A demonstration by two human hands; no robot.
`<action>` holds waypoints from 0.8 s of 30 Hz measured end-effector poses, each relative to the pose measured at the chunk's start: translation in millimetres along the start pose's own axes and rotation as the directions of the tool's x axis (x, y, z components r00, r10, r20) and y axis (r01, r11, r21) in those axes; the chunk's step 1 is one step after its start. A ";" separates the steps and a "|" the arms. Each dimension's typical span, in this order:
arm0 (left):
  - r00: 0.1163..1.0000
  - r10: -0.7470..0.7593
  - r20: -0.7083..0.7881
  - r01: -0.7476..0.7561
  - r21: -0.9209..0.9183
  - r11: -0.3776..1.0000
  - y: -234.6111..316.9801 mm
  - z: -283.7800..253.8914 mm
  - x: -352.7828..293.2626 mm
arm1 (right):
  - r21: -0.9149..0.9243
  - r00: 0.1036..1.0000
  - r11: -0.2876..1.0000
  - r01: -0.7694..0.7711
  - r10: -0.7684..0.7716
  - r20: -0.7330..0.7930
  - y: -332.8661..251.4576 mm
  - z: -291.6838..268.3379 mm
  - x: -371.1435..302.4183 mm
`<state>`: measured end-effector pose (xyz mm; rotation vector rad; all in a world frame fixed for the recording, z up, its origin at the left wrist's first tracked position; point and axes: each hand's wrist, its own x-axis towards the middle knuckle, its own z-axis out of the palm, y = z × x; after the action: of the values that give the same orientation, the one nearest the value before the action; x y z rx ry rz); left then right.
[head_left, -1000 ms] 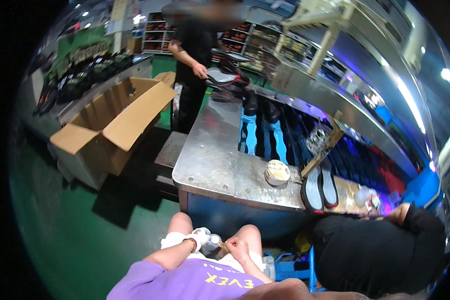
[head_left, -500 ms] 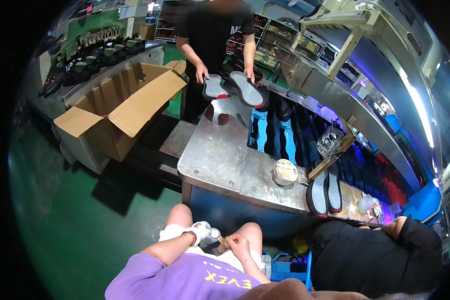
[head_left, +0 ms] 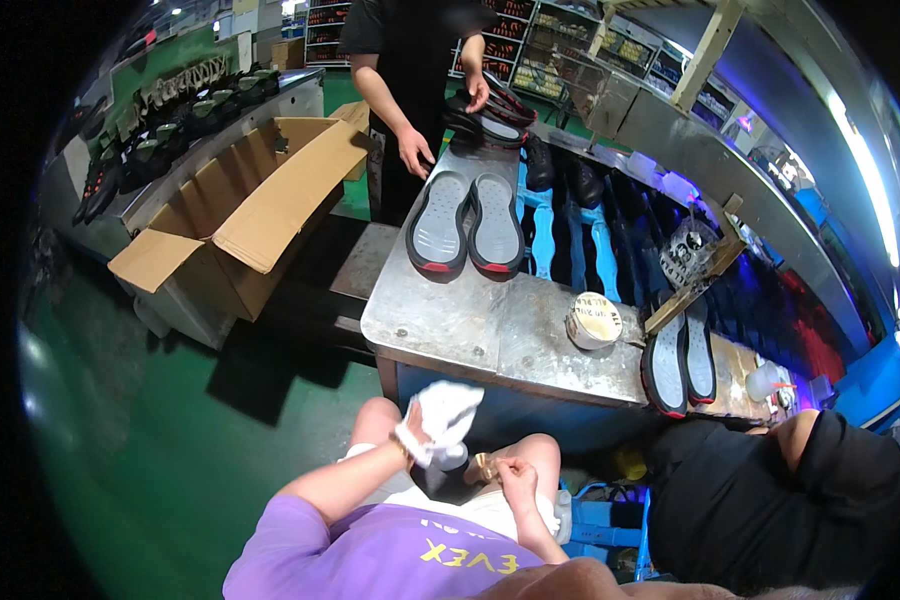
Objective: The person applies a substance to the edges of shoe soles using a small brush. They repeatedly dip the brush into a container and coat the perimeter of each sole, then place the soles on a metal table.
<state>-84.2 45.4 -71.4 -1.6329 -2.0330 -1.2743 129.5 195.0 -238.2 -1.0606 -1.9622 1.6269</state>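
White cloth (head_left: 450, 408) at the seated person's left hand (head_left: 417, 424), raised just in front of the near edge of the metal worktable (head_left: 435, 328). Bare skin shows beside the cloth and more white lies about the wrist; whether the hand wears, grips or merely supports the fabric, I cannot tell. Right hand (head_left: 516, 484): fingers drawn narrow, their tips closed on a small tan object (head_left: 486, 466) over the lap; its exact kind is too small to make out. Between the two hands, low over the thighs, sits a pale rounded container (head_left: 451, 457), partly covered by the cloth.

On the tabletop, a pair of grey shoe soles (head_left: 495, 232) with black and red rims lies side by side, the two touching or nearly so. Farther right stands a white tub (head_left: 597, 324) with a pale top; beyond it, a second pair of soles (head_left: 667, 368) lies near the right end of the table, close to a wooden bar (head_left: 682, 303). Across the table, a co-worker in black bends over the far end, one hand (head_left: 413, 152) near the first pair, the other (head_left: 477, 92) at stacked footwear. Left of the table, an open cardboard box (head_left: 292, 212) rests with flaps spread.
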 end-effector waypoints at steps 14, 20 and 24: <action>0.967 -0.172 0.190 0.026 0.592 0.805 -117.7 11.2 192.0 | 0.188 0.999 0.982 -0.008 0.015 -0.033 -60.0 -10.0 -12.7; 0.963 -0.054 0.263 -0.083 0.482 0.872 -92.3 -30.1 135.1 | 0.102 0.866 0.878 0.468 -0.433 -0.248 -178.3 -56.5 24.1; 0.988 -0.036 0.152 -0.032 0.423 0.906 -42.2 -71.7 80.6 | -0.408 0.598 0.612 0.678 -0.782 -0.178 -272.7 -98.2 80.1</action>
<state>-172.4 46.8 3.7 -1.5545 -2.2044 -0.6480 62.9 307.5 32.5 -0.4202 -2.0245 0.6403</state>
